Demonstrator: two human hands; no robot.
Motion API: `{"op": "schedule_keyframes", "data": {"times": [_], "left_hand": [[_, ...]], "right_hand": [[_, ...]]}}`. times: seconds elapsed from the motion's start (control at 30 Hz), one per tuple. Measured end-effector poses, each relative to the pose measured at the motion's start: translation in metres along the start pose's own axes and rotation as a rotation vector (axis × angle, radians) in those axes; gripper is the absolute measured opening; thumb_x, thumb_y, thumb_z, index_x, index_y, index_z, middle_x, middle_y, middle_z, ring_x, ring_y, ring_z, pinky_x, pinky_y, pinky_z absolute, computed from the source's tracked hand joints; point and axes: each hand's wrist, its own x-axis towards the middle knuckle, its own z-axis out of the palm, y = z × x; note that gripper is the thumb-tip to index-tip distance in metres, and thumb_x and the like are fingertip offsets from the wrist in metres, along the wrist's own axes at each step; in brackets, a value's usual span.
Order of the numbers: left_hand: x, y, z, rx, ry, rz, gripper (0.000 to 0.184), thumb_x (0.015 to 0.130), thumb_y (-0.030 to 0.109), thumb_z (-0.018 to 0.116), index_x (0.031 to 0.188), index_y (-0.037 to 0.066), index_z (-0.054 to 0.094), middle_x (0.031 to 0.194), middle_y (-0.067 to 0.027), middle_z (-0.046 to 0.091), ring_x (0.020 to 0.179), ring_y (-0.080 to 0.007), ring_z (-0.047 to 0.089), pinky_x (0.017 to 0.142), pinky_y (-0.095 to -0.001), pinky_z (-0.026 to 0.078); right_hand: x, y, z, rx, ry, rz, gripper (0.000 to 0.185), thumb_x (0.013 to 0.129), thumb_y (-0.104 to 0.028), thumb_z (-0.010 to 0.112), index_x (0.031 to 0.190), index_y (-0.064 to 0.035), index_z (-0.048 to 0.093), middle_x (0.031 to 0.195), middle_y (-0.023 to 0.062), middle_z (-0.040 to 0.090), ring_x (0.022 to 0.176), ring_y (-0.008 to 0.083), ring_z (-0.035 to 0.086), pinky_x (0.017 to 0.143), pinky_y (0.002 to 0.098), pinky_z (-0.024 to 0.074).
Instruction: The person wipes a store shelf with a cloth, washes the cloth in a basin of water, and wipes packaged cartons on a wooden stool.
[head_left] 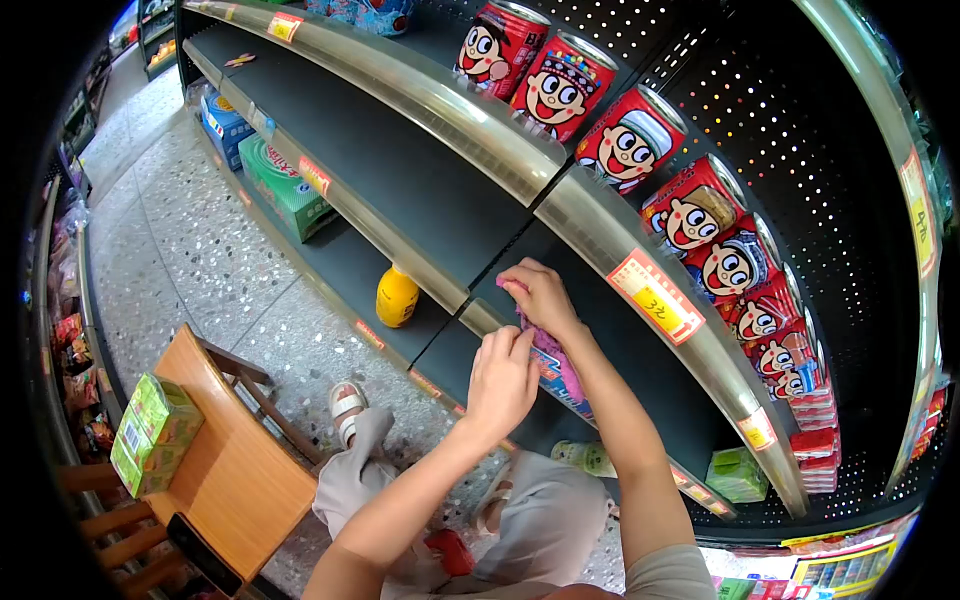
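Note:
My right hand (pixel 540 298) is closed on a pinkish-purple cloth (pixel 569 378), which hangs down over the front edge of the middle shelf. Lower and to the left, my left hand (pixel 503 380) has its fingers curled against the same shelf edge (pixel 480 318); what its fingertips grip, if anything, is hidden. A blue printed strip (pixel 550 368) shows on the edge between the hands, partly behind the cloth. On the lower shelf, left of my hands, stands a yellow bottle (pixel 397 297).
Red cans with cartoon faces (pixel 563 88) line the upper shelf. A green box (pixel 283 187) and a blue box (pixel 226 127) sit on the lower shelf, far left. Green packs (pixel 155 435) rest on a wooden stool (pixel 225 450) beside my legs. A pale green container (pixel 583 458) lies low down.

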Motion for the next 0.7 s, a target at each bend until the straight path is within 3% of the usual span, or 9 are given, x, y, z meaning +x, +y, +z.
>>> {"op": "schedule_keyframes", "data": {"times": [0.1, 0.3, 0.4, 0.7], "left_hand": [[0.002, -0.002, -0.002, 0.017, 0.039, -0.016, 0.037, 0.083, 0.008, 0.069, 0.117, -0.003, 0.060, 0.107, -0.0187, 0.055, 0.099, -0.0359, 0.054, 0.089, -0.0427, 0.046], [0.002, 0.000, -0.001, 0.006, 0.026, 0.006, 0.035, 0.083, 0.009, 0.069, 0.115, -0.002, 0.060, 0.105, -0.0181, 0.055, 0.098, -0.0358, 0.055, 0.088, -0.0431, 0.046], [0.004, -0.002, -0.003, 0.027, 0.022, 0.011, 0.034, 0.083, 0.009, 0.069, 0.114, -0.002, 0.060, 0.107, -0.0163, 0.055, 0.101, -0.0342, 0.055, 0.088, -0.0437, 0.046], [-0.006, -0.003, -0.004, 0.050, -0.003, 0.064, 0.031, 0.084, 0.010, 0.067, 0.112, -0.002, 0.061, 0.106, -0.0159, 0.057, 0.101, -0.0340, 0.056, 0.087, -0.0433, 0.046]], "right_hand": [[0.005, 0.004, 0.004, 0.020, 0.015, -0.007, 0.011, 0.086, -0.007, 0.065, 0.094, -0.0042, 0.071, 0.087, 0.0147, 0.064, 0.082, 0.0369, 0.065, 0.070, 0.0430, 0.0517], [0.012, 0.009, 0.013, 0.018, 0.038, 0.021, 0.012, 0.086, -0.006, 0.067, 0.096, -0.0030, 0.072, 0.084, 0.0130, 0.065, 0.072, 0.0297, 0.067, 0.063, 0.0365, 0.0519], [0.013, 0.007, 0.015, 0.025, 0.047, 0.057, 0.010, 0.085, -0.009, 0.067, 0.094, -0.0055, 0.072, 0.090, 0.0149, 0.065, 0.086, 0.0382, 0.065, 0.073, 0.0453, 0.0516], [0.007, 0.000, 0.006, -0.102, -0.028, 0.062, 0.015, 0.087, -0.013, 0.067, 0.099, -0.0093, 0.075, 0.095, 0.0143, 0.065, 0.089, 0.0384, 0.065, 0.077, 0.0459, 0.0523]]}}
